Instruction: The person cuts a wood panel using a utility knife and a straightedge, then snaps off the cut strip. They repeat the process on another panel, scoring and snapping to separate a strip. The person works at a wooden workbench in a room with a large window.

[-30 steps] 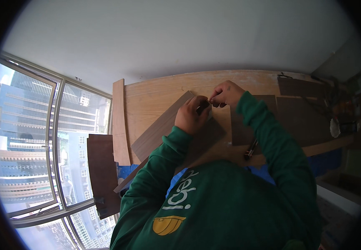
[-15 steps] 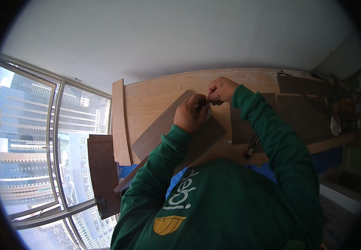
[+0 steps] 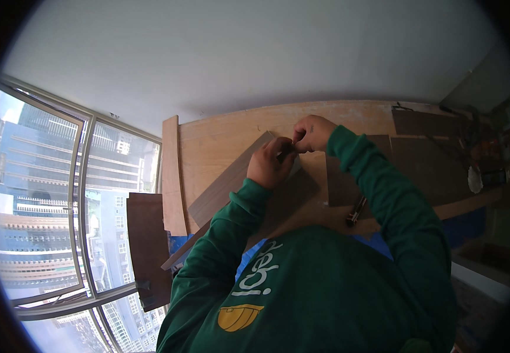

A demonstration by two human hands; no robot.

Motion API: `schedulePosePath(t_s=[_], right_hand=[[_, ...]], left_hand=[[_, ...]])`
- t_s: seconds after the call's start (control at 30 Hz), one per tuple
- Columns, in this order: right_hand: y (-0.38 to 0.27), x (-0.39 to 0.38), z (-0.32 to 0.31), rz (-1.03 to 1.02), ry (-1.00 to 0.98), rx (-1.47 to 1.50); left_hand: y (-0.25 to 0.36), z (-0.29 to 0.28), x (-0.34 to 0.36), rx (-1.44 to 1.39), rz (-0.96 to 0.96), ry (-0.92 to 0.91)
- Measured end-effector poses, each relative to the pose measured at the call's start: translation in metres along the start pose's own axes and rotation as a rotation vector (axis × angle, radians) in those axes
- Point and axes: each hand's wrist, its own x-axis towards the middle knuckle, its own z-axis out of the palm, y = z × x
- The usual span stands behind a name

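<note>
My left hand (image 3: pixel 268 165) and my right hand (image 3: pixel 313 133) meet over the wooden workbench (image 3: pixel 219 134), fingertips almost touching. The fingers of both are closed in a pinch; whatever lies between them is too small and dark to name. Under my left hand and forearm a long brown wood-grain board (image 3: pixel 231 176) lies aslant, its far end close to the fingers. A darker brown board (image 3: pixel 297 191) rests beside it, partly covered by my left arm. To the right, a dark flat panel (image 3: pixel 342 182) reaches under my right forearm.
Larger dark panels (image 3: pixel 422 167) cover the bench's right side, with cluttered tools and cables beyond. A small dark tool (image 3: pixel 355 213) lies near the front edge. A pale plank (image 3: pixel 174 176) crosses the left end; a brown sheet (image 3: pixel 146 247) stands by the window (image 3: pixel 37 194).
Both hands stay pinched together over the board, with only a slight shift of the fingers. The whole view has moved a little.
</note>
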Motion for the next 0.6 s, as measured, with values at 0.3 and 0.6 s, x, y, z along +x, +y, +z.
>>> schedulePosePath(t_s=[0.3, 0.6], right_hand=[[0.004, -0.008, -0.014, -0.001, 0.013, 0.223], [0.004, -0.002, 0.0, 0.075, -0.007, 0.184]], left_hand=[[-0.001, -0.002, -0.001, 0.041, -0.016, -0.04], [0.0, -0.003, 0.0, 0.046, -0.005, -0.028]])
